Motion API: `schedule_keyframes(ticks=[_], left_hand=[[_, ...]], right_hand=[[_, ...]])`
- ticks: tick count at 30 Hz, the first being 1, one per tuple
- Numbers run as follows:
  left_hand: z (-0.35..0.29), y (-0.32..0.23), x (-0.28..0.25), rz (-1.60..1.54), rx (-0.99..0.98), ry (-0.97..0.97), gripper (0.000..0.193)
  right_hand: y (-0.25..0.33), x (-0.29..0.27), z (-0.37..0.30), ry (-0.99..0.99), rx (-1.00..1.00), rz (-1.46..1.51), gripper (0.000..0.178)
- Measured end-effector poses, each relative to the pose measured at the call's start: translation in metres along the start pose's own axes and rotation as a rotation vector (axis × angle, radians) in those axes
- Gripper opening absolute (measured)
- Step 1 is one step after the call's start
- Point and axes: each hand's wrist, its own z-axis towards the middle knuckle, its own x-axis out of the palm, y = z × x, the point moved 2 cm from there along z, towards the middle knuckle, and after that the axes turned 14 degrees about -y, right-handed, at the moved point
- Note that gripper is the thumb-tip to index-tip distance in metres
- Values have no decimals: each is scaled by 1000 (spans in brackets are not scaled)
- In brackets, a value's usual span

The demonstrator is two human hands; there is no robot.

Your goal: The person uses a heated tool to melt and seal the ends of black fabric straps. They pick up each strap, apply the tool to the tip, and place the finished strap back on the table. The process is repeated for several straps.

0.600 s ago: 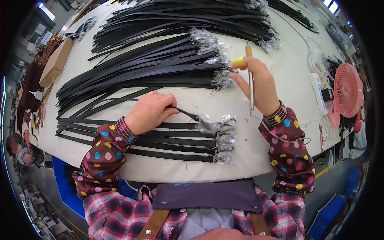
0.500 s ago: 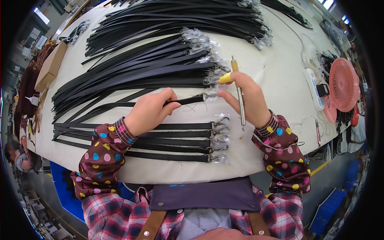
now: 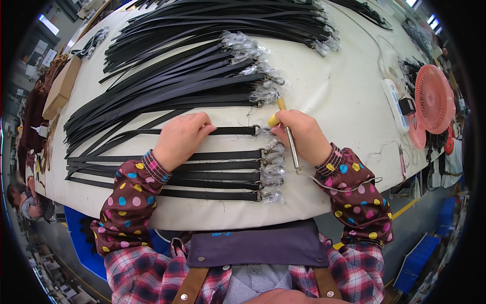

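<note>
My left hand [image 3: 185,139] is closed, thumb and fingertips pinching a flat black strap [image 3: 233,130] that lies crosswise before me. The strap's right end has a metal ring with plastic-wrapped hardware [image 3: 264,130]. Beside that end, my right hand [image 3: 302,136] grips a corded pen-shaped tool [image 3: 290,139], silver with a yellow upper part, its thin tip pointing away from me. A yellow cover [image 3: 274,120] sits on one finger of this hand. Nearer to me, several similar straps [image 3: 223,176] lie in parallel, their wrapped ends to the right. A thick bundle of black straps [image 3: 167,83] lies just beyond.
Another strap pile [image 3: 217,25] covers the far side of the white table [image 3: 344,96]. To the right are a pink fan [image 3: 434,104] and a white power strip [image 3: 395,105]. The tool's cord [image 3: 349,190] crosses my right sleeve. A cardboard box [image 3: 62,87] stands at left.
The pinched strap has come down flat, nearer the row. My right hand has moved slightly left and toward me, with the tool leaning more. The whole view has shifted a little.
</note>
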Motion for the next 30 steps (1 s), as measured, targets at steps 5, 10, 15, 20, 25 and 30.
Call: schedule_keyframes(ticks=[5,10,15,20,25,30], left_hand=[[-23,29,-34,213,-222,169,17],[-34,10,-36,249,113,-42,13],[-3,-21,-9,-76,101,110,20],[38,-27,22,-272,73,236,24],[42,-42,36,-385,-21,354,26],[33,-51,40,-441,-56,229,26]], right_hand=[[-4,-4,1,-15,27,-13,16],[2,-3,5,-27,-103,-111,15],[3,-2,3,-34,-217,-210,18],[3,-7,3,-73,-246,-280,21],[-7,-9,-3,-68,-166,-247,20],[-8,-6,-2,-93,-92,-153,18]])
